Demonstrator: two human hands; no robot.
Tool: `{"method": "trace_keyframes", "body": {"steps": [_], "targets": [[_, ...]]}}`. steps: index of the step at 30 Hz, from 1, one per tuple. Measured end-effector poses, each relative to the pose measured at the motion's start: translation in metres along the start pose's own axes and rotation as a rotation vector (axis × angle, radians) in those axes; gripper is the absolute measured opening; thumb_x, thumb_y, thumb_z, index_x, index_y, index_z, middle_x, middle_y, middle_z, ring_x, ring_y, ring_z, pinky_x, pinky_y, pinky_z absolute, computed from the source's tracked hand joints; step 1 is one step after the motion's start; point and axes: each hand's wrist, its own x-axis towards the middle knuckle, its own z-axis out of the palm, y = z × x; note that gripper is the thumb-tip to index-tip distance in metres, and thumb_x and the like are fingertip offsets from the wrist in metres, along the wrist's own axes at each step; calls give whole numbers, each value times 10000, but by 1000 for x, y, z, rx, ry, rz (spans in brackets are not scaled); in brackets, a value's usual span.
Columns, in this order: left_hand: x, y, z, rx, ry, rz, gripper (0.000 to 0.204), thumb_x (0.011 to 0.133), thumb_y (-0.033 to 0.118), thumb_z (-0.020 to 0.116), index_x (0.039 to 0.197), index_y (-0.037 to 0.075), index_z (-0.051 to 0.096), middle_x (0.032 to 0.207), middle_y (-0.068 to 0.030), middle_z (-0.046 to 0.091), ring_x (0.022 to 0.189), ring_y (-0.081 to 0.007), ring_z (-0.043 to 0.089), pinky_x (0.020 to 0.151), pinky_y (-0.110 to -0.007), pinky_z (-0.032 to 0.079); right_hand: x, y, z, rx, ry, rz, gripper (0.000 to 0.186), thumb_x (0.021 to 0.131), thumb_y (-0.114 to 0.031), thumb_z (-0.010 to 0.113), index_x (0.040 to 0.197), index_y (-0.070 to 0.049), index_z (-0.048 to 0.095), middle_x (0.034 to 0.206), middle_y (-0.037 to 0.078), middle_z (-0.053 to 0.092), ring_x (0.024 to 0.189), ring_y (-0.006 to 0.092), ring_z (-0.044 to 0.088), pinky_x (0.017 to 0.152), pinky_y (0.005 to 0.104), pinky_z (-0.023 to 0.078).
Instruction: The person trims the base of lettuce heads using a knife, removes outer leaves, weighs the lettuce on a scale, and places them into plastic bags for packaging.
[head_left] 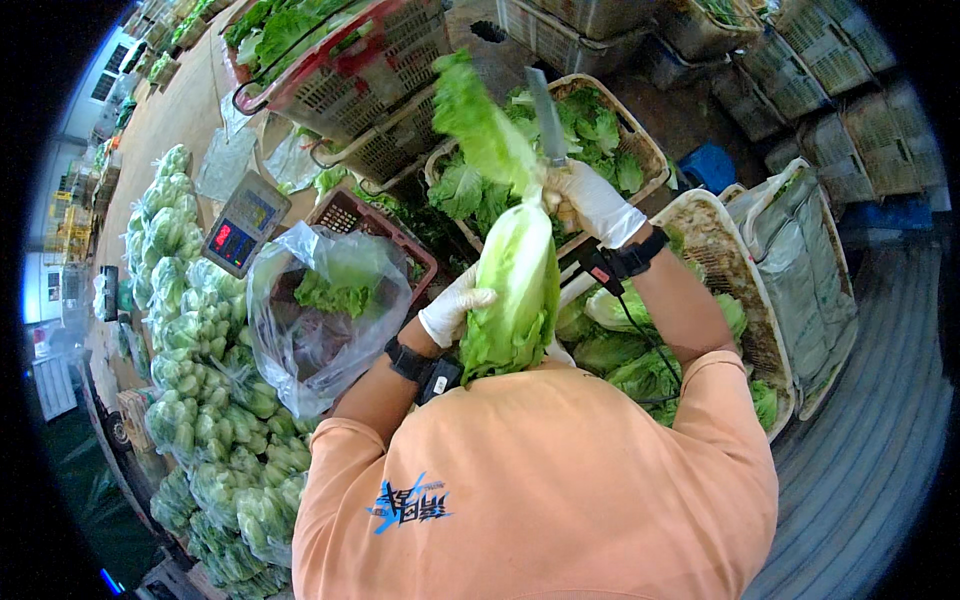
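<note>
My left hand (457,306), in a white glove, grips the side of a long lettuce head (513,280), its pale base pointing away from me. My right hand (590,200), gloved too, is closed round a knife (546,118) whose blade points up and away. The same hand is at the lettuce's base, where a blurred outer leaf (485,130) sticks out beyond the head. Whether the right fingers also pinch that leaf, I cannot tell. Beneath the leaf and knife is a crate (655,165) of loose green leaves.
On my left stand an open clear plastic bag (275,345) with leaves inside and a scale (245,222) with a lit display. Beyond lies a long heap of bagged greens (215,400). A crate (745,255) of lettuce heads is at my right; stacked crates (820,60) stand behind.
</note>
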Motion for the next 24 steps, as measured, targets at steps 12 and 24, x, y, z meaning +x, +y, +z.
{"method": "trace_keyframes", "body": {"steps": [12, 24], "targets": [[-35, 12, -38, -710, -204, 345, 931, 778, 642, 542, 1449, 79, 223, 1423, -220, 321, 1225, -364, 441, 974, -483, 436, 32, 60, -14, -24, 517, -72, 196, 869, -226, 645, 948, -53, 597, 690, -11, 555, 503, 62, 471, 427, 224, 375], [-214, -4, -140, -409, 608, 949, 710, 852, 458, 526, 1406, 69, 310, 1367, -173, 416, 1209, -353, 453, 999, -466, 397, 78, 123, 197, -734, 93, -618, 803, 656, -334, 826, 1229, 48, 414, 1129, 162, 504, 1010, 264, 525, 921, 355, 433]]}}
